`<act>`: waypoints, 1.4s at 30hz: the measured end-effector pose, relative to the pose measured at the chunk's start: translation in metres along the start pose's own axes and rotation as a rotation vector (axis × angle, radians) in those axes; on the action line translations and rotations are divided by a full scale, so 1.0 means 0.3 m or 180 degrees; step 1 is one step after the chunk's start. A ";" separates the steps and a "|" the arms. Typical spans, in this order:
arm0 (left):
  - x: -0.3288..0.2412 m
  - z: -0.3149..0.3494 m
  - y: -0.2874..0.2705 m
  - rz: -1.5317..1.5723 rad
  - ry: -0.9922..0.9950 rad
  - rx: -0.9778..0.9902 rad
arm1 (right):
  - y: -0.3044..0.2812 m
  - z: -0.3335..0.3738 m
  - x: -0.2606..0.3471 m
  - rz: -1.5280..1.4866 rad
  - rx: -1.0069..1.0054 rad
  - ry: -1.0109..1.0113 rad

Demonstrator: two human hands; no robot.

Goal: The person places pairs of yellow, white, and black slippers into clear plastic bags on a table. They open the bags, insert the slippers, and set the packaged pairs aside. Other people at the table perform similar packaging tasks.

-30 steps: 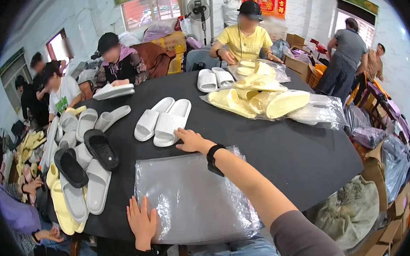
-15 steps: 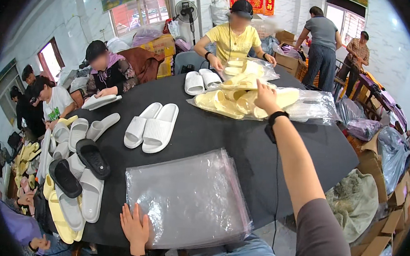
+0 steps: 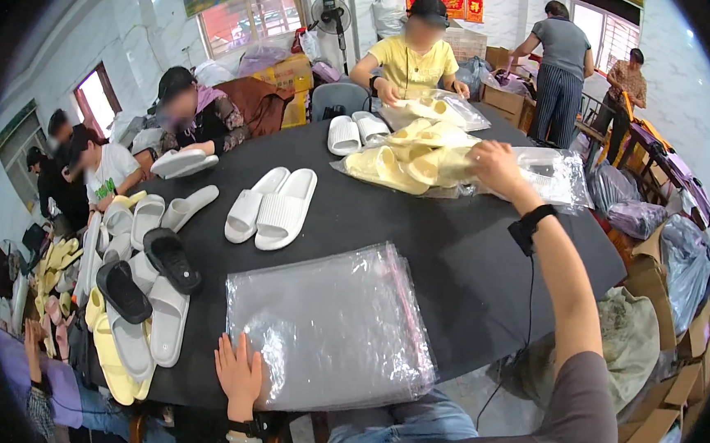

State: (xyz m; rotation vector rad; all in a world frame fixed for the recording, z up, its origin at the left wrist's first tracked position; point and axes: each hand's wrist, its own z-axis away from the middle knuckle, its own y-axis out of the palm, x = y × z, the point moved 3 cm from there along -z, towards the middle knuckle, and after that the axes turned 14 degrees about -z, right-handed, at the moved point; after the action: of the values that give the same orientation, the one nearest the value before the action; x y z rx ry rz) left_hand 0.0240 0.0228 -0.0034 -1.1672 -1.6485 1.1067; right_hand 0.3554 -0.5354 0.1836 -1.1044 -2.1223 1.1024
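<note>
My left hand [image 3: 237, 375] lies flat with fingers spread on the left edge of a stack of clear plastic bags [image 3: 331, 323]. My right hand [image 3: 497, 170] reaches across the table, its fingers curled down on the right part of a clear bag of yellow slippers [image 3: 383, 167]; the fingertips are partly hidden. Beside it lies a clear bag of white slippers [image 3: 554, 179]. A pair of white slippers [image 3: 286, 210] stands beyond the stack, and another white pair [image 3: 345, 136] sits left of the bagged ones.
A heap of grey, black and yellow slippers [image 3: 168, 321] covers the table's left side. Across the black table [image 3: 388, 224], a person in yellow [image 3: 415, 65] handles bagged slippers; another person [image 3: 190, 107] holds a white pair. Cardboard boxes [image 3: 654, 423] stand right.
My right hand has shifted right over the bagged slippers, its pointing finger now curled down onto the bag. My left hand has stayed on the stack. The view has shifted slightly.
</note>
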 end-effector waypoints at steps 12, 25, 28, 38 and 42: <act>-0.012 0.001 -0.016 0.0043 0.0022 -0.0170 | -0.364 -0.098 0.573 -0.1763 0.0075 -0.0389; 0.008 0.002 -0.010 0.0021 -0.0013 -0.0084 | 0.094 0.418 1.487 -0.1565 0.1455 -0.1748; -0.002 0.001 -0.005 0.0072 -0.0057 -0.0022 | 0.065 0.550 1.460 -0.2783 0.1456 -0.1532; 0.027 0.020 -0.126 0.1130 -0.0018 -0.0323 | -0.059 0.636 0.799 -0.2010 -0.0198 0.0980; -0.030 0.076 -0.205 0.2760 -0.0819 0.1042 | -0.033 0.653 0.796 -0.2772 0.0601 0.0694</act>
State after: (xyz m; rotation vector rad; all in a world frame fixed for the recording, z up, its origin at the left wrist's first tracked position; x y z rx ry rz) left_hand -0.0103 -0.0018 0.0476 -1.6045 -1.0454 2.0431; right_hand 0.0801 -0.4230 0.0999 -0.1340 -1.9383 0.6876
